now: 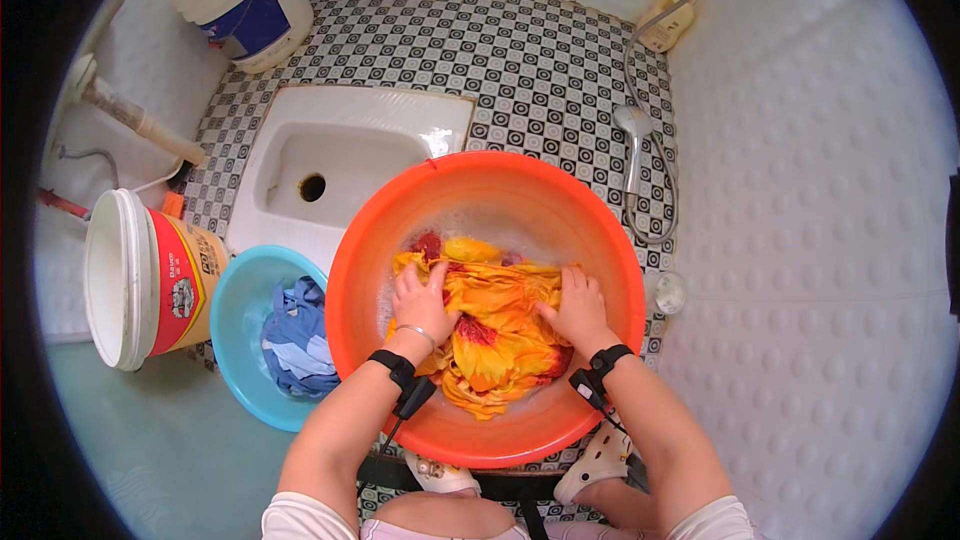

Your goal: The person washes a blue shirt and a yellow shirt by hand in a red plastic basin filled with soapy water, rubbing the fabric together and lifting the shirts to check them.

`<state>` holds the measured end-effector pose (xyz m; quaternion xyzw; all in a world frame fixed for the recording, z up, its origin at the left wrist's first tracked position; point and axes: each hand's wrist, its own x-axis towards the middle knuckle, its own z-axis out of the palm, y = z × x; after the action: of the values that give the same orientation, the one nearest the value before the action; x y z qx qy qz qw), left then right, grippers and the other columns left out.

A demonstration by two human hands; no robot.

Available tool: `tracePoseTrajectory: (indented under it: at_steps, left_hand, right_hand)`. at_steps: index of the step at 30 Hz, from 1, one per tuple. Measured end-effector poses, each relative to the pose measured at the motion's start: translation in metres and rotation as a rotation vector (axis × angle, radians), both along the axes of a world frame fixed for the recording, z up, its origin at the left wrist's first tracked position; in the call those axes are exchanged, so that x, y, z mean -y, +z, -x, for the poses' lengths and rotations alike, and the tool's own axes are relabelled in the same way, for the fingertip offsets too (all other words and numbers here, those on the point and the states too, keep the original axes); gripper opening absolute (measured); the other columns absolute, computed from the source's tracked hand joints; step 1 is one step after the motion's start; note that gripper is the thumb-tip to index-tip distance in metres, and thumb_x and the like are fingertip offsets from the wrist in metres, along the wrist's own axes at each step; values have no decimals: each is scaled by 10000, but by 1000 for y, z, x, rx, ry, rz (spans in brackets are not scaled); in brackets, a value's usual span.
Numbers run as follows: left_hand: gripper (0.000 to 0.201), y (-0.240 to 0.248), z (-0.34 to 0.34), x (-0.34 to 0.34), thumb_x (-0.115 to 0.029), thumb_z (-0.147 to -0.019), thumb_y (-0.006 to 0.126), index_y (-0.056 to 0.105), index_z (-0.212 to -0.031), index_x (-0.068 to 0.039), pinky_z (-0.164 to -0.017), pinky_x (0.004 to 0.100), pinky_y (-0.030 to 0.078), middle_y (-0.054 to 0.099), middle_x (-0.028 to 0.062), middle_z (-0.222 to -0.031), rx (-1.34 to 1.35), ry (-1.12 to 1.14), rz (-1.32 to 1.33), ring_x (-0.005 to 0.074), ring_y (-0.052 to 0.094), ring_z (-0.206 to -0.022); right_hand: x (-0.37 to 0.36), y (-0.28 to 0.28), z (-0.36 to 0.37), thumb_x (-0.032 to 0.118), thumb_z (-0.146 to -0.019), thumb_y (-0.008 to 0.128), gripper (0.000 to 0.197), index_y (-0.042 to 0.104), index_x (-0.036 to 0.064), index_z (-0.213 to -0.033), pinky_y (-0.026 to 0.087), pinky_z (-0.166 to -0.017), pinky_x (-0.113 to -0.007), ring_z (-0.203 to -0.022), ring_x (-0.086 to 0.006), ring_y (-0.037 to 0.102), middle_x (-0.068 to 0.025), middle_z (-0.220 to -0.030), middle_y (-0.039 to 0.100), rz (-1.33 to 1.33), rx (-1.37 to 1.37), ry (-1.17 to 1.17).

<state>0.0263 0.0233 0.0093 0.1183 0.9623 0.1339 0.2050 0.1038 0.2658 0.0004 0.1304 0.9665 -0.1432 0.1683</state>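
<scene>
A large orange basin [485,172] stands in front of me with some sudsy water in it. Inside lies a wet, crumpled cloth [490,340], yellow-orange with dark red patches. My left hand [424,305] grips its left side, thumb toward the middle. On the cloth's right side, my right hand [578,308] has hold of it, fingers pointing away from me. Between the two hands the far fold runs nearly straight. The fingertips are partly lost in the fabric.
Left of the basin are a light-blue basin [232,340] with blue clothes [300,335] and a paint bucket [175,280]. Beyond lies a squat toilet [350,105]. Another bucket [265,20] stands far left. A shower head [633,125] with hose and a bottle [667,22] are along the right wall.
</scene>
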Motion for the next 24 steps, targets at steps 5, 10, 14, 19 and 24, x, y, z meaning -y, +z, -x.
tracePoseTrajectory:
  at_steps: [5, 10, 14, 19, 24]
  left_hand:
    - [658, -87, 14, 22, -358, -841, 621, 401, -1387, -64, -1076, 406, 303, 335, 236, -1411, 257, 457, -364, 395, 370, -1275]
    - [461, -63, 10, -22, -331, -1014, 363, 351, -1407, -92, -999, 348, 418, 473, 97, -1342, 684, 761, -1319, 228, 493, -1199]
    - [532, -15, 9, -8, -513, -991, 341, 484, -1288, -96, -927, 365, 470, 590, 109, -1178, 956, 953, -1396, 227, 581, -1065]
    - [532, -7, 0, -20, -494, -1001, 319, 553, -1166, -45, -922, 350, 465, 628, 117, -1081, 1097, 920, -1494, 233, 602, -1008]
    - [495, -20, 0, -34, -431, -1015, 305, 521, -1196, -25, -939, 368, 453, 605, 117, -1132, 1024, 984, -1328, 229, 564, -1081]
  right_hand:
    - [85, -6, 26, 257, -769, 691, 724, 370, 106, -1400, 387, -1005, -470, -1193, -423, 430, -225, -1342, 424, 13, -106, -116]
    - [95, -23, 27, 94, -773, 576, 570, 420, 31, -1318, 381, -1021, -406, -1183, -396, 467, -269, -1280, 458, 727, -267, -102]
    - [129, 25, 31, 96, -802, 558, 350, 511, -16, -1130, 435, -930, -427, -1064, -416, 523, -259, -1110, 544, 769, -455, 51]
    - [126, 28, 30, 126, -855, 565, 214, 523, 2, -1024, 470, -768, -452, -889, -413, 565, -235, -935, 579, 625, -556, 87]
    - [110, 23, 35, 161, -880, 539, 190, 531, -8, -966, 462, -773, -499, -900, -442, 566, -243, -952, 595, 522, -412, 75]
